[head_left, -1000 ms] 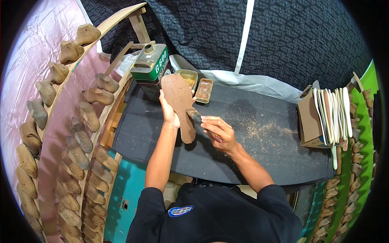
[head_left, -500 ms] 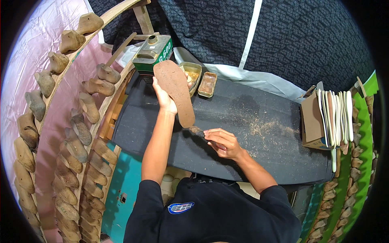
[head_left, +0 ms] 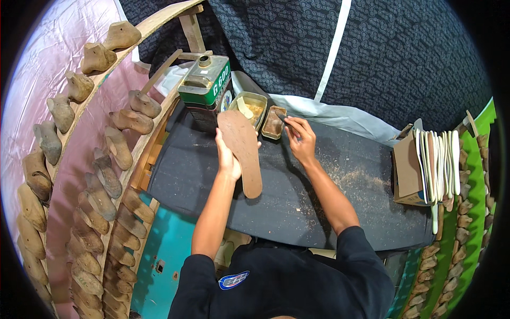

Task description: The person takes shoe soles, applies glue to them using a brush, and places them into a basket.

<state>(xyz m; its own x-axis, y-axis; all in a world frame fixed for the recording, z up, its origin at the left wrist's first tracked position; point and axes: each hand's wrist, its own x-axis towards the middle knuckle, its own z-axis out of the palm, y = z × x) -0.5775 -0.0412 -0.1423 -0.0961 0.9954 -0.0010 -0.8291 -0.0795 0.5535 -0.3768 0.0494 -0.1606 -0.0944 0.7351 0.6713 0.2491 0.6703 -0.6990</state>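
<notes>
My left hand (head_left: 228, 159) is closed round the edge of a brown, foot-shaped shoe sole (head_left: 241, 146), gripping it from beneath and tilting its broad face up above the black-covered table. Its wide end points away from me, the narrow end toward me. In my right hand (head_left: 301, 138) is a small dark-handled brush (head_left: 282, 117), pinched between the fingers. Its tip reaches over a small shallow tin (head_left: 273, 126) with a brownish layer inside; whether the tip touches that layer I cannot tell. Left of this tin, partly behind the sole, a larger open tin (head_left: 260, 106) holds yellowish stuff and a pale piece.
A green and black metal can (head_left: 204, 85) stands at the back left. Crumbs (head_left: 350, 170) lie scattered on the table's right half. At its right edge, a cardboard box (head_left: 408, 165) holds several upright pale soles (head_left: 440, 162). Racks of wooden shoe lasts (head_left: 106, 173) flank both sides.
My right hand has moved the brush from the sole's narrow end up and away to the small tin. The sole has come slightly nearer to me and right, still in my left hand.
</notes>
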